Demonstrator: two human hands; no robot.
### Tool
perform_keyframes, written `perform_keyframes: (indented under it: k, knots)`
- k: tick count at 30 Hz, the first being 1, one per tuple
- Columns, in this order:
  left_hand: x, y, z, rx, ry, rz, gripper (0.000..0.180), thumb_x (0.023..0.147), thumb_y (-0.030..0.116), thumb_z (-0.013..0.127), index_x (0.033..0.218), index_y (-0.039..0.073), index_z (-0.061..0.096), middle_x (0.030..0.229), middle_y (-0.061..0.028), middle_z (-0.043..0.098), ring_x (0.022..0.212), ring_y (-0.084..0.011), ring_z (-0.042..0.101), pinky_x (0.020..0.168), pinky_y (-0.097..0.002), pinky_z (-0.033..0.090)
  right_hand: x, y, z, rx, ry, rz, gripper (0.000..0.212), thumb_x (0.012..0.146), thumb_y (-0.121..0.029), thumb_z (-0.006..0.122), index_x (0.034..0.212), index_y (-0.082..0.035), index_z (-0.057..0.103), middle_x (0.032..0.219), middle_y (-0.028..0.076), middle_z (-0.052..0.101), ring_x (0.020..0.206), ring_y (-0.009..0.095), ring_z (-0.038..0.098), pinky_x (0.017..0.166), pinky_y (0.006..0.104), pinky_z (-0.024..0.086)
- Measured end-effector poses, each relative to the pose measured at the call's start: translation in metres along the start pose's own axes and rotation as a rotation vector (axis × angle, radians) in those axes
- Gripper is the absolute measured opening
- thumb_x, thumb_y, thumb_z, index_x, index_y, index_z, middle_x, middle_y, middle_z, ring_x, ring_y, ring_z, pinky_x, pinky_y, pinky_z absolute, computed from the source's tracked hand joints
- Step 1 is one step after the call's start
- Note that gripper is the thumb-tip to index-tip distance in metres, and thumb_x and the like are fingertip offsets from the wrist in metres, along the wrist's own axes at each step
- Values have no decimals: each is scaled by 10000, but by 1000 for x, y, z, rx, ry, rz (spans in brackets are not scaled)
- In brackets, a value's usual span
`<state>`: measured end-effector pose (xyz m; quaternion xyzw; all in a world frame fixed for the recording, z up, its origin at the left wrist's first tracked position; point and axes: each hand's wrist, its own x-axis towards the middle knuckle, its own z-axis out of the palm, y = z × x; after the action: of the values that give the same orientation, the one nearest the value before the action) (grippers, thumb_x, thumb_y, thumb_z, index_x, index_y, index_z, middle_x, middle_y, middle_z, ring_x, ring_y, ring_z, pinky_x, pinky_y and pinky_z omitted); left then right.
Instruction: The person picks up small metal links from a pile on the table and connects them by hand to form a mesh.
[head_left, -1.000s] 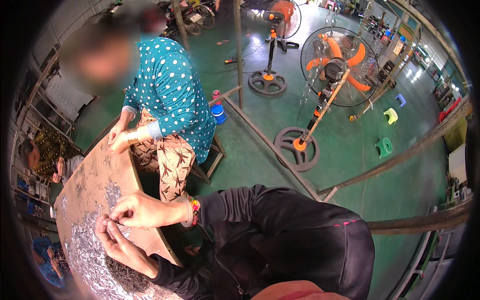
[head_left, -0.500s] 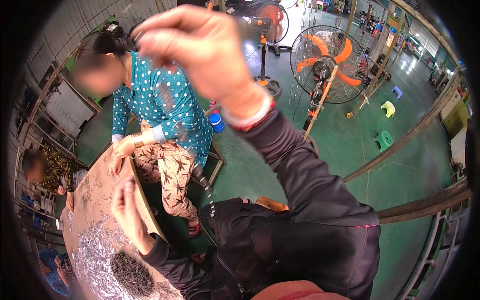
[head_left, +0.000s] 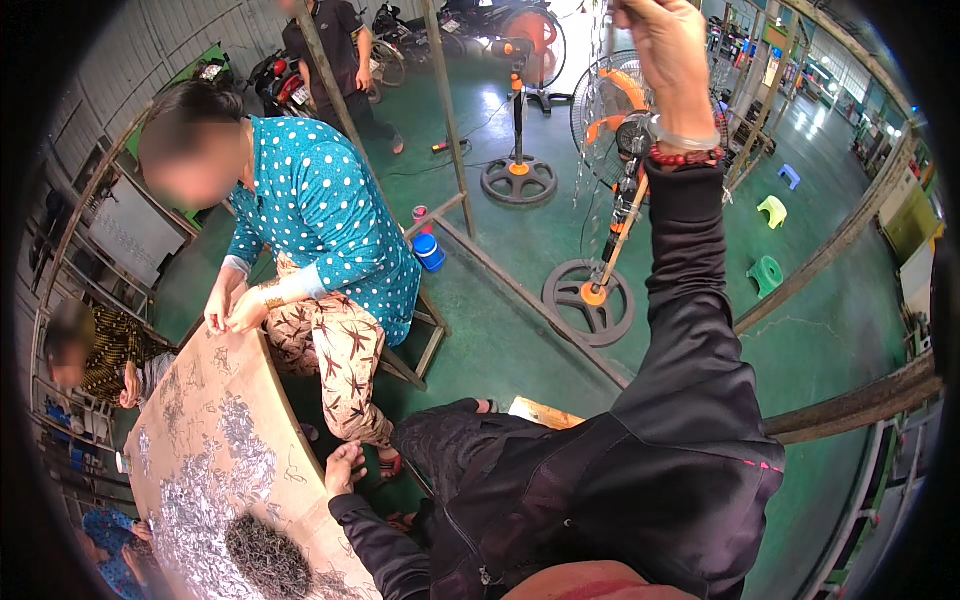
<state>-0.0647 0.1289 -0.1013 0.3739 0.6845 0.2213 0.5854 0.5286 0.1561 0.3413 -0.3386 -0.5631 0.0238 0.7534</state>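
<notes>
My right hand (head_left: 668,50) is raised at the top edge, fingers pinched together beside hanging strands of small shiny pieces (head_left: 597,60). Its fingertips close on the top of a strand, partly cut off by the picture's edge. Lower down, my left hand (head_left: 345,467) hovers just off the table's edge with curled fingers; whatever is in them, if anything, is too small to see. On the brown tabletop (head_left: 285,450) lie scattered silver pieces (head_left: 205,505) and a dark heap of thin, bent wire bits (head_left: 268,557).
A co-worker in a dotted teal shirt (head_left: 335,215) sits across the table's corner, both hands together. Other people (head_left: 105,345) sit along its far side. Standing fans (head_left: 610,105), a metal frame bar (head_left: 530,300), a blue jar (head_left: 428,252) and small stools (head_left: 766,277) surround me.
My right hand has swung right and up, carrying a dangling strand away from the co-worker. My left hand has moved right, off the tabletop. The co-worker's hands have come together.
</notes>
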Motion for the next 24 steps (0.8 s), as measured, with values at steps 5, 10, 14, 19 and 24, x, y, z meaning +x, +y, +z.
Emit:
perform_keyframes:
  k: [5, 10, 14, 19, 24]
  knots:
    - [5, -40, -17, -37, 29, -97, 271, 912, 269, 543, 1163, 171, 579, 1006, 29, 563, 894, -156, 520, 726, -405, 472, 46, 13, -54, -8, 176, -94, 233, 809, -115, 642, 1012, -4, 661, 810, -4, 635, 652, 59, 524, 595, 194, 397]
    - [7, -47, -19, 22, 59, -172, 305, 911, 282, 532, 1205, 202, 553, 1080, 39, 545, 977, -179, 496, 771, -434, 444, 97, 23, -74, -209, 304, -239, 167, 777, -119, 671, 919, -37, 701, 742, -19, 618, 627, 66, 496, 566, 217, 387]
    - [0, -39, -15, 27, 28, -184, 301, 918, 267, 516, 1207, 192, 550, 1118, 5, 537, 1003, -217, 497, 823, -484, 421, 134, 36, -91, -307, 272, -300, 170, 781, -122, 660, 916, -27, 703, 775, 11, 645, 650, 73, 521, 590, 233, 413]
    - [-4, -47, -20, 4, 53, -196, 297, 919, 280, 517, 1201, 196, 554, 1095, 7, 546, 980, -215, 508, 818, -488, 421, 168, 57, -95, -592, 292, -245, 172, 791, -115, 652, 921, -7, 686, 794, 38, 648, 684, 95, 545, 618, 248, 435]
    - [0, -44, -17, 11, 19, -200, 314, 895, 340, 554, 1186, 223, 561, 1060, 53, 536, 939, -169, 481, 769, -426, 421, 171, 62, -90, -740, 284, -235, 187, 802, -100, 644, 954, 6, 665, 808, 52, 643, 697, 113, 553, 623, 252, 444]
